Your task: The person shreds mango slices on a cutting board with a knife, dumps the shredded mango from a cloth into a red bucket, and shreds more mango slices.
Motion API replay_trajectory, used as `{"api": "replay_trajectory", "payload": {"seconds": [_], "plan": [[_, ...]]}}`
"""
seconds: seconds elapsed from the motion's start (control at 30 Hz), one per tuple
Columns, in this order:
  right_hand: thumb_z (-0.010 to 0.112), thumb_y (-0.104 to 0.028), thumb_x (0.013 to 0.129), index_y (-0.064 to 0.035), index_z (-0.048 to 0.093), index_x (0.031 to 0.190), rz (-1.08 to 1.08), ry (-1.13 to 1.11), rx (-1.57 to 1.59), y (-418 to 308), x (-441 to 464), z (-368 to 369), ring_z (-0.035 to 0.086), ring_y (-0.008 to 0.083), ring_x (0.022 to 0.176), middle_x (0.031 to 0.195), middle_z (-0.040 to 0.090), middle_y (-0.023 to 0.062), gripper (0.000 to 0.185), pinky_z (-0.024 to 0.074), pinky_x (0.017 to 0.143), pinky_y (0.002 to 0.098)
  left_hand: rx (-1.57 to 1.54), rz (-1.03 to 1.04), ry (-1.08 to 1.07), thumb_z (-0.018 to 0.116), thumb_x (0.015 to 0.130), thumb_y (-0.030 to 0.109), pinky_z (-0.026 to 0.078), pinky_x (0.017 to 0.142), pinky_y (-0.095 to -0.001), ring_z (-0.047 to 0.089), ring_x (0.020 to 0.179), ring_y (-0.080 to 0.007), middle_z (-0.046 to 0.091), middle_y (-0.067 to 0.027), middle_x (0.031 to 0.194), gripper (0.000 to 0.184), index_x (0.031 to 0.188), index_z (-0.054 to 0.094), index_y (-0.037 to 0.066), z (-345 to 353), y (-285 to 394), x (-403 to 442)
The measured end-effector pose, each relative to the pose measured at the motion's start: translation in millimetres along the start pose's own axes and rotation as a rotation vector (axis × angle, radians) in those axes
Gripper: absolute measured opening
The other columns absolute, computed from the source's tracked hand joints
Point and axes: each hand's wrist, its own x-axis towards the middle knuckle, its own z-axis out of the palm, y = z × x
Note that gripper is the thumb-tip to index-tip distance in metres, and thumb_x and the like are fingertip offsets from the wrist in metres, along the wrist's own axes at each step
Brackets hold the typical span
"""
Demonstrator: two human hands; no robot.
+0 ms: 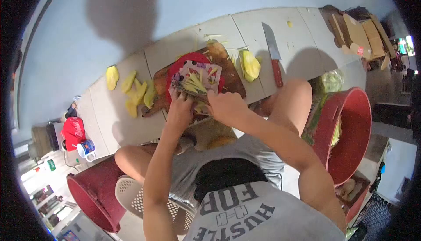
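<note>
Strips: thin pale yellow-green strips (pixel 194 83), loose pile on pink-and-white patterned cloth (pixel 213 70), mid-board.
Layers under: bright red cloth (pixel 195 57) below patterned cloth, then brown wooden cutting board (pixel 235 76), then white tiled counter (pixel 252 26).
Left grip: bare left hand (pixel 180 105) at patterned cloth's 7 o'clock edge, fingers bent down; fingertips unclear, can't tell if pinching or just resting.
Right grip: bare right hand (pixel 226 105) at 5 o'clock edge, fingers curled; looks closed round something, but contents hidden, can't tell.
Between hands: thin dark edge (pixel 195 93), blurry, maybe a blade, unsure.
Key relation: strips lie at 1 o'clock from left hand, 10 o'clock from right hand. Long axis roughly 10-to-4, fanned; right fingers near the 4 o'clock end. Nearer hand: too close to call.
Knife: long steel-bladed, red-handled knife (pixel 274 54) on counter, between 1 and 2 o'clock from right hand, untouched, tip toward 11.
Big chunk: peeled yellow-green chunk (pixel 250 66), 1 o'clock from right hand, beside board.
Slices: flat yellow-green slices (pixel 139 92), 10 o'clock from left hand.
</note>
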Motion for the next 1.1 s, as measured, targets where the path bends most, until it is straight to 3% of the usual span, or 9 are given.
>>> {"api": "replay_trajectory", "payload": {"seconds": [0.07,0.27,0.4,0.5,0.57,0.67,0.87,1.0,1.1], "plan": [[0.057,-0.035,0.095,-0.0026,0.051,0.103,-0.015,-0.018,0.005,-14.3,-10.0,-17.7,0.07,0.0379,0.068,0.073,0.068,0.0171,0.034,0.0551,0.058,0.0502,-0.048,0.049,-0.061,0.068,0.075,0.002,0.037,0.107,-0.0561,0.046,0.122,-0.049,0.06,-0.0227,0.118,0.032,0.107,0.065,-0.001,14.1,-9.5,-8.6],[0.056,-0.037,0.095,-0.0021,0.052,0.102,-0.069,0.004,0.02,-6.3,-0.9,-20.1,0.069,0.0385,0.066,0.071,0.068,0.0177,0.035,0.0547,0.058,0.0513,-0.054,0.059,0.051,0.068,0.074,0.003,0.037,0.108,-0.0554,0.046,0.122,-0.0492,0.061,-0.0231,0.114,0.032,0.106,0.066,-0.001,4.1,-0.8,-5.7],[0.057,-0.036,0.095,-0.0023,0.053,0.102,-0.05,0.005,0.016,6.8,2.7,1.0,0.069,0.0381,0.067,0.07,0.067,0.0174,0.035,0.0546,0.057,0.0507,-0.005,-0.057,-0.097,0.068,0.075,0.004,0.038,0.108,-0.0549,0.046,0.122,-0.0487,0.062,-0.0231,0.113,0.031,0.105,0.065,-0.001,8.4,-1.5,-16.6],[0.058,-0.036,0.094,-0.0022,0.053,0.102,-0.049,0.016,-0.003,-6.2,-3.1,-14.9,0.069,0.0383,0.067,0.071,0.068,0.0176,0.035,0.0546,0.058,0.0504,0.068,0.04,0.045,0.076,0.067,0.016,0.043,0.104,-0.0538,0.056,0.113,-0.0463,0.065,-0.0202,0.107,0.039,0.104,0.069,0.004,16.0,-10.9,-10.3],[0.057,-0.036,0.095,-0.0019,0.053,0.102,-0.078,0.005,0.027,-7.0,-3.6,-19.5,0.07,0.0383,0.067,0.072,0.068,0.018,0.035,0.055,0.059,0.0502,-0.029,0.06,0.03,0.066,0.077,0.002,0.039,0.107,-0.0538,0.048,0.121,-0.0471,0.062,-0.0204,0.115,0.028,0.105,0.065,-0.001,15.6,-8.4,-14.1],[0.057,-0.035,0.095,-0.0017,0.052,0.103,-0.018,-0.037,0.046,-1.8,-10.0,-0.6,0.069,0.0386,0.068,0.072,0.068,0.0184,0.035,0.0555,0.06,0.0502,-0.079,-0.054,0.013,0.065,0.077,0.001,0.04,0.106,-0.0537,0.05,0.118,-0.0462,0.063,-0.0194,0.114,0.031,0.108,0.065,0.0,1.6,5.6,-10.5],[0.057,-0.036,0.095,-0.0017,0.052,0.104,-0.057,-0.065,0.018,-10.9,-12.3,-21.6,0.069,0.0404,0.069,0.074,0.068,0.0202,0.036,0.0556,0.06,0.0507,-0.022,0.087,0.125,0.068,0.072,0.002,0.04,0.106,-0.0537,0.055,0.111,-0.0448,0.064,-0.0191,0.111,0.036,0.108,0.066,0.001,6.4,0.2,-13.1],[0.057,-0.036,0.095,-0.0019,0.052,0.102,-0.062,0.012,0.015,-3.1,-4.4,-18.8,0.069,0.0408,0.069,0.073,0.068,0.0201,0.035,0.0551,0.061,0.0514,0.056,0.034,0.063,0.069,0.072,0.003,0.039,0.107,-0.0541,0.054,0.113,-0.0449,0.064,-0.0193,0.108,0.037,0.108,0.066,0.002,6.6,-2.6,-13.0],[0.058,-0.036,0.095,-0.0017,0.052,0.102,-0.054,0.007,0.025,-4.5,-6.6,-14.8,0.068,0.041,0.069,0.072,0.067,0.0198,0.035,0.0549,0.061,0.0517,0.016,0.088,0.147,0.069,0.072,0.002,0.041,0.107,-0.0538,0.054,0.114,-0.0454,0.064,-0.019,0.104,0.036,0.108,0.066,0.002,6.2,-1.7,-8.8]]}}
